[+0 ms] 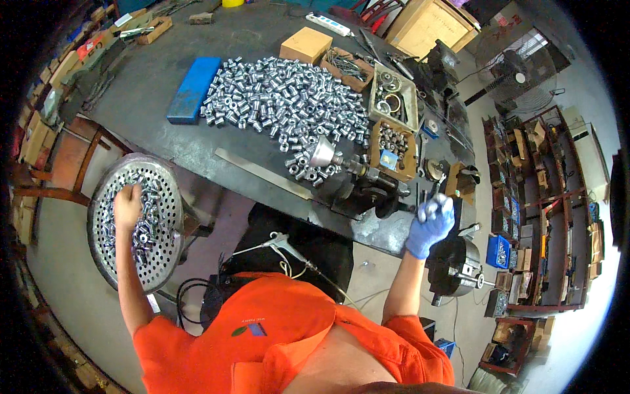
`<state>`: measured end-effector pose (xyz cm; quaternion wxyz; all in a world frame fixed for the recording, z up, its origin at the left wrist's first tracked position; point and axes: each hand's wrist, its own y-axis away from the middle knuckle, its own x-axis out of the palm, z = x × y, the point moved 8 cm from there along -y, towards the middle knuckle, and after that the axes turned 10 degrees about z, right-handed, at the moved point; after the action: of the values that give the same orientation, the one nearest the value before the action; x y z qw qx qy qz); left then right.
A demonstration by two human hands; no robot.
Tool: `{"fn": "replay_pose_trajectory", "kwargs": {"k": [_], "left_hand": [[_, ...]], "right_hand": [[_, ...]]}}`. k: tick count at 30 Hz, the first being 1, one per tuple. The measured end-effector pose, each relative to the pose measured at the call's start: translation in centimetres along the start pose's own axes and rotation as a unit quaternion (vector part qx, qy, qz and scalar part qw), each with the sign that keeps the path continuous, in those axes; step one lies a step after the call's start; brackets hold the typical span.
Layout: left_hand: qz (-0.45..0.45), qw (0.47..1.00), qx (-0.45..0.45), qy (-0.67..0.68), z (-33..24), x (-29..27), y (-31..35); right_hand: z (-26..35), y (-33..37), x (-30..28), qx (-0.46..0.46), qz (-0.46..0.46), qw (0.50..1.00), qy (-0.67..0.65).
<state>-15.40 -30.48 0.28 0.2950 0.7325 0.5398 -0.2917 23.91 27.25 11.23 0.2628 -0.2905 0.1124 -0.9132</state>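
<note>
My bare left hand point(128, 205) is over the round perforated metal tray point(104, 190) at the left. Its fingers are curled closed, and whatever they hold is hidden. Beneath and beside it lie several shiny metal fittings point(146, 220). On the right, my right hand point(431, 224) wears a blue glove with greyish fingertips. Its fingers are bent closed beside the end of a dark bench fixture point(367, 190); what they grip is hard to make out. A silvery cone-shaped piece point(322, 153) sits at the fixture's left end.
A large heap of metal fittings point(282, 98) covers the bench beside a blue box point(194, 90). Small boxes of parts point(394, 148) stand behind the fixture. An air blow gun point(282, 244) hangs at the bench front. A chuck point(455, 266) is right of my gloved hand.
</note>
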Motion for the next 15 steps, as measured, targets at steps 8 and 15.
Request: {"fn": "replay_pose_trajectory", "kwargs": {"k": [8, 15], "left_hand": [[-0.063, 0.979, 0.188, -0.043, -13.1, 3.7, 0.0], [0.063, 0.954, 0.282, -0.08, -29.2, 21.7, -3.5]], "right_hand": [[-9.1, 4.8, -6.4, 0.155, -0.077, 0.984, -0.033], [-12.1, 0.6, -5.6, 0.152, -0.073, 0.981, -0.101]]}}
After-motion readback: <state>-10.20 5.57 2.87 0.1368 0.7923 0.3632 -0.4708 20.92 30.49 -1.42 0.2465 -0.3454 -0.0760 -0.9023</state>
